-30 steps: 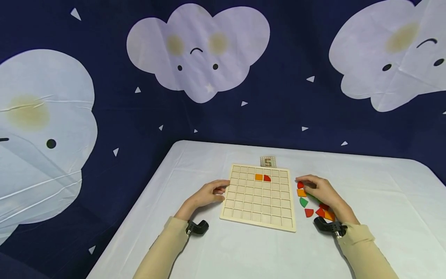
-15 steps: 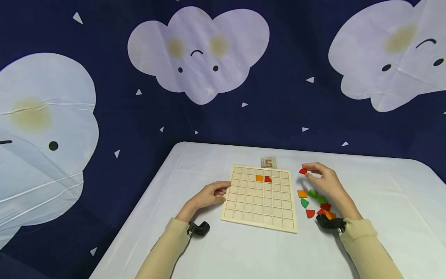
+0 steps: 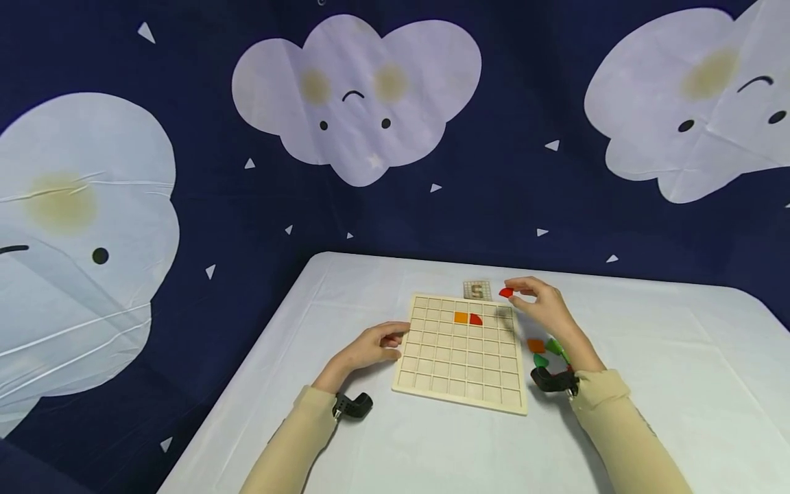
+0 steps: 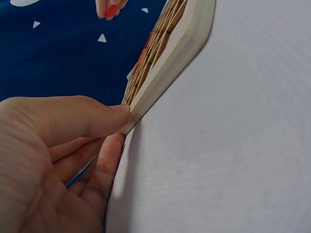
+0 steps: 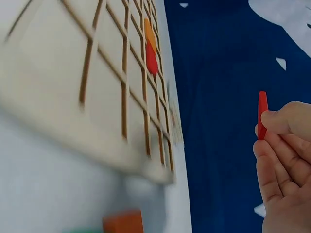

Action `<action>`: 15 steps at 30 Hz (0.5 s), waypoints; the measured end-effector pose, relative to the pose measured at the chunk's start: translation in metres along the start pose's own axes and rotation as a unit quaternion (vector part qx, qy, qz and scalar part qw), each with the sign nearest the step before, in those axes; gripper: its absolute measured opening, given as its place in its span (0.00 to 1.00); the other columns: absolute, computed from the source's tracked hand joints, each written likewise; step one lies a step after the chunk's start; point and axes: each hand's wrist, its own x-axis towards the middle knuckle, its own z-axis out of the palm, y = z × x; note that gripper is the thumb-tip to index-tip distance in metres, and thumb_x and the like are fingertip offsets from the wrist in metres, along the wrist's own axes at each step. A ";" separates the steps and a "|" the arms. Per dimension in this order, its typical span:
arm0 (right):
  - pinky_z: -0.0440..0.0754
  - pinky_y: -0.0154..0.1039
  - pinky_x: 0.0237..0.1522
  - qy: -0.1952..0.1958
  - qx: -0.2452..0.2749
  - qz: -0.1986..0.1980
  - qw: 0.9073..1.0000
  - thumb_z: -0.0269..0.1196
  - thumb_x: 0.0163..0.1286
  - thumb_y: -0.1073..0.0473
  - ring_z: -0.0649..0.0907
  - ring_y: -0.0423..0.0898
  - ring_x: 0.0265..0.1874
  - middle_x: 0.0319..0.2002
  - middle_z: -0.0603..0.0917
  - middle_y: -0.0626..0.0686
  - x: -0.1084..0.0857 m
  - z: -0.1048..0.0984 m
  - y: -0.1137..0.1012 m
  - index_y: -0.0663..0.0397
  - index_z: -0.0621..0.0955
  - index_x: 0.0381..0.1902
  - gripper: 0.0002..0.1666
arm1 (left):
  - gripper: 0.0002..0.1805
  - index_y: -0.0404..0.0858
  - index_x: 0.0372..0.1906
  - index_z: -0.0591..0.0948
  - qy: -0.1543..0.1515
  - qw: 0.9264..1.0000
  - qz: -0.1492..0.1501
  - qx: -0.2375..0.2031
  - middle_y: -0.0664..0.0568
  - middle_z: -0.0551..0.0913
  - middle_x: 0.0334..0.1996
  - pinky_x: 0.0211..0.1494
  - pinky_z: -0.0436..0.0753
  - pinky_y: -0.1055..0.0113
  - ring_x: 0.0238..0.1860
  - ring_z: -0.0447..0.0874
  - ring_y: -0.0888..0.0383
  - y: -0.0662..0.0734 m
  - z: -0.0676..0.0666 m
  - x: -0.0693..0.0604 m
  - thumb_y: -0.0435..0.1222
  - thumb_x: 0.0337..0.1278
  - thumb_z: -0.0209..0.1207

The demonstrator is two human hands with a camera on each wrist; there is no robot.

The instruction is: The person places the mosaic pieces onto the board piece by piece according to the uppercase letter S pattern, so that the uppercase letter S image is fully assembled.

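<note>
A square wooden grid board (image 3: 457, 357) lies on the table, with an orange square tile (image 3: 461, 318) and a red quarter-round tile (image 3: 476, 319) side by side in its upper cells. My left hand (image 3: 369, 344) rests against the board's left edge, thumb and fingertips touching the rim in the left wrist view. Between thumb and fingers, my right hand (image 3: 543, 307) pinches another red tile (image 3: 506, 292) in the air by the board's far right corner. Seen from the right wrist, that red tile (image 5: 262, 115) stands edge-on.
Right of the board lie loose tiles, among them an orange tile (image 3: 535, 346) and a green tile (image 3: 540, 361); my right forearm and wrist camera (image 3: 552, 379) cover others. Behind the board is a small gridded pattern card (image 3: 477, 290). A dark blue cloth with clouds hangs beyond the white table (image 3: 370, 274).
My right hand has lifted the red tile from the loose pile and carried it left to the board's far right corner. My left hand stays at the board's edge.
</note>
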 end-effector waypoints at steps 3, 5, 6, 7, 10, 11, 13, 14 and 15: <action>0.74 0.58 0.52 -0.011 0.007 -0.003 1.000 0.63 0.64 0.65 0.77 0.62 0.50 0.49 0.80 0.61 0.006 0.012 -0.005 0.60 0.78 0.53 0.19 | 0.32 0.28 0.65 0.67 0.000 1.000 0.000 0.006 0.40 0.69 0.62 0.54 0.76 0.64 0.49 0.73 0.51 0.000 0.000 0.000 0.22 0.54 0.60; 0.74 0.58 0.53 -0.017 0.012 -0.007 1.000 0.63 0.64 0.65 0.77 0.61 0.50 0.50 0.80 0.60 0.010 0.019 -0.009 0.60 0.79 0.53 0.19 | 0.31 0.27 0.65 0.67 0.000 1.000 0.001 0.002 0.39 0.68 0.62 0.54 0.76 0.64 0.50 0.73 0.50 0.000 0.000 -0.001 0.22 0.54 0.60; 0.74 0.58 0.53 -0.020 0.015 -0.010 1.000 0.63 0.64 0.65 0.77 0.61 0.49 0.50 0.80 0.60 0.012 0.023 -0.011 0.60 0.79 0.53 0.19 | 0.32 0.27 0.65 0.67 0.000 1.000 0.001 0.001 0.39 0.68 0.62 0.54 0.76 0.64 0.50 0.74 0.50 0.000 0.000 0.000 0.22 0.54 0.60; 0.74 0.58 0.52 -0.023 0.017 -0.013 0.999 0.63 0.64 0.65 0.77 0.61 0.49 0.50 0.80 0.60 0.014 0.026 -0.013 0.59 0.79 0.53 0.19 | 0.31 0.27 0.65 0.67 0.000 1.000 0.002 0.000 0.39 0.68 0.62 0.55 0.76 0.63 0.50 0.74 0.49 0.000 0.000 0.000 0.22 0.54 0.60; 0.74 0.58 0.52 -0.031 0.026 -0.024 0.999 0.63 0.64 0.65 0.77 0.61 0.50 0.51 0.80 0.59 0.019 0.035 -0.018 0.59 0.79 0.53 0.19 | 0.31 0.27 0.65 0.66 -0.001 1.000 0.002 -0.004 0.38 0.68 0.62 0.56 0.75 0.61 0.51 0.73 0.47 -0.001 0.001 0.000 0.22 0.54 0.60; 0.74 0.59 0.52 -0.034 0.030 -0.024 0.999 0.63 0.64 0.65 0.77 0.61 0.50 0.51 0.80 0.59 0.021 0.038 -0.020 0.59 0.79 0.53 0.19 | 0.31 0.27 0.65 0.66 -0.001 1.000 0.004 -0.003 0.38 0.68 0.62 0.56 0.75 0.61 0.51 0.73 0.47 -0.001 0.001 0.000 0.22 0.54 0.60; 0.74 0.59 0.52 -0.041 0.034 -0.024 0.998 0.63 0.64 0.65 0.77 0.61 0.50 0.51 0.80 0.59 0.024 0.044 -0.023 0.59 0.79 0.53 0.19 | 0.31 0.26 0.65 0.66 0.000 1.000 0.006 -0.004 0.37 0.68 0.62 0.57 0.75 0.58 0.52 0.73 0.45 -0.002 0.001 0.000 0.22 0.54 0.59; 0.74 0.59 0.52 -0.045 0.037 -0.022 0.998 0.62 0.64 0.65 0.77 0.61 0.50 0.52 0.79 0.58 0.025 0.047 -0.025 0.59 0.79 0.54 0.19 | 0.31 0.25 0.65 0.65 -0.001 1.000 0.006 -0.004 0.36 0.67 0.63 0.57 0.74 0.57 0.52 0.72 0.43 -0.001 0.001 0.000 0.21 0.55 0.59; 0.74 0.59 0.52 -0.048 0.041 -0.019 0.998 0.62 0.65 0.64 0.77 0.60 0.51 0.52 0.79 0.58 0.027 0.050 -0.026 0.59 0.79 0.54 0.19 | 0.31 0.24 0.65 0.64 -0.002 1.000 0.006 -0.005 0.34 0.66 0.62 0.58 0.74 0.55 0.52 0.72 0.42 0.003 0.000 -0.002 0.20 0.54 0.58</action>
